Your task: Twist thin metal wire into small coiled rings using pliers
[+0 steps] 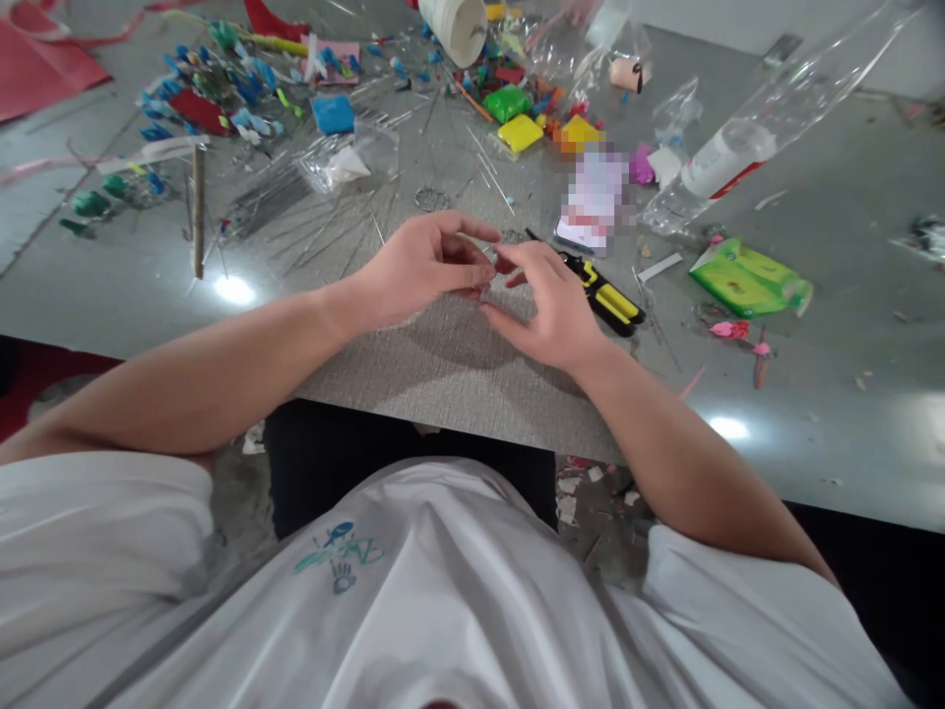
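Note:
My left hand [435,261] is raised over the near part of the table, thumb pressed towards the curled fingers. Whatever lies in that pinch is too small or hidden to make out. Facing it, my right hand [550,303] is bent, its thumb and forefinger apart and their tips close to the left fingertips. Black and yellow pliers [609,300] lie just beyond the right hand, partly covered by it. A textured grey mat [443,369] is under both hands.
Thin wires [317,212] and many blue clay pieces [258,74] spread across the left. Behind the hands are a yellow clay pack [521,133], a phone [591,202] and a clear bottle [727,162]. A green packet [749,276] lies right; a stick [198,212] stands left.

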The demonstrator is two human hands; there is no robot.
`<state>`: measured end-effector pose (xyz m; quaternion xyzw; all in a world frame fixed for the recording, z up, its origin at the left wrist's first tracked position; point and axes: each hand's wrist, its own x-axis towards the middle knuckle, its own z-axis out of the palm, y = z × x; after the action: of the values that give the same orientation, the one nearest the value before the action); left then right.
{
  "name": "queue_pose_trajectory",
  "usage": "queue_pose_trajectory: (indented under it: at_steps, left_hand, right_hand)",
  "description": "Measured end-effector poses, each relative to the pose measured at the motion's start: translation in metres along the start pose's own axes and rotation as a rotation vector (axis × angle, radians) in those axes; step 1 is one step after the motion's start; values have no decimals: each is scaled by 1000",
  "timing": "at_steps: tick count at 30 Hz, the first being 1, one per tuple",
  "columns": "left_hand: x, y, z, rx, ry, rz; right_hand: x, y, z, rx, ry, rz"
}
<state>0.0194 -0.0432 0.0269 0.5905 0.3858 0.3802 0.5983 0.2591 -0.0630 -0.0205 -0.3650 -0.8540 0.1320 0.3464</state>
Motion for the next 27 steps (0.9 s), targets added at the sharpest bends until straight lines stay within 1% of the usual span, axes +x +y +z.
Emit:
queue_pose_trajectory:
  at_steps: [7, 13, 19, 24, 25, 27]
  left_hand:
    - [4, -10, -6, -76, -108, 68]
    - [4, -8, -6, -42, -141, 15]
    - [6, -13, -9, -135, -238, 39]
    - [3, -6, -8, -188, -275, -36]
    - [2, -3, -8, -196, -279, -57]
    - [1, 0, -8, -194, -290, -102]
  right_hand:
    - [-2, 5, -1, 16, -3, -40]
    - [-2, 11, -1, 33, 25, -90]
    - [0, 9, -4, 48, 40, -91]
    - [2, 1, -7, 55, 111, -167]
    - [1, -1, -8, 52, 109, -153]
    - [1, -2, -9, 37, 65, -71]
